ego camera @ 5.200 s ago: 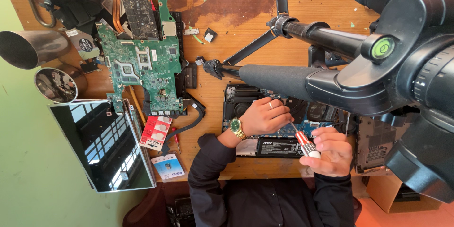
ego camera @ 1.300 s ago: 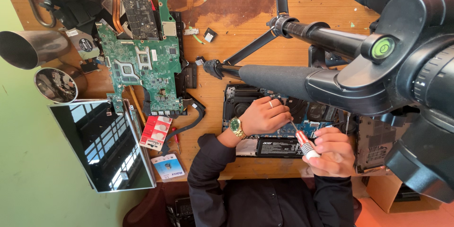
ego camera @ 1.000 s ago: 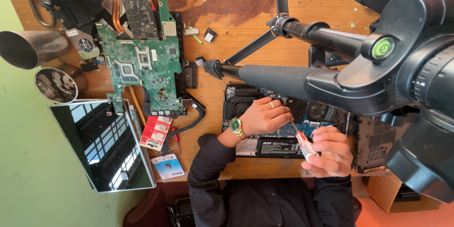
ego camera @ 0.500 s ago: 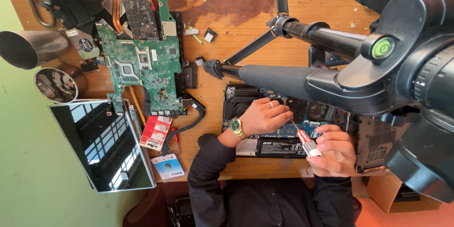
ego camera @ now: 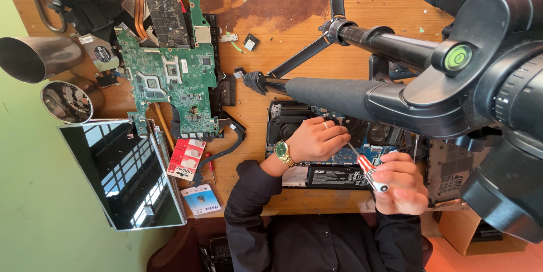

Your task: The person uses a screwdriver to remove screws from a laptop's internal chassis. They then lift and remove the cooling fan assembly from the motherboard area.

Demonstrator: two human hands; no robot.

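Pinching the red-and-silver screwdriver (ego camera: 367, 169) by its handle, the right hand (ego camera: 400, 184) has its fingers clamped tight; the shaft slants up-left toward the left hand (ego camera: 317, 139), whose fingertips close together at the tip, over the opened laptop (ego camera: 334, 153) on the wooden table (ego camera: 283, 40).

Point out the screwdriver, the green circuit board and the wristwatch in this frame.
screwdriver (ego camera: 369, 169): head view, on its red and silver handle, above the right hand's fingers.
green circuit board (ego camera: 169, 82): head view, on the board's middle, left of the opened laptop.
wristwatch (ego camera: 281, 150): head view, on its green dial, left wrist.
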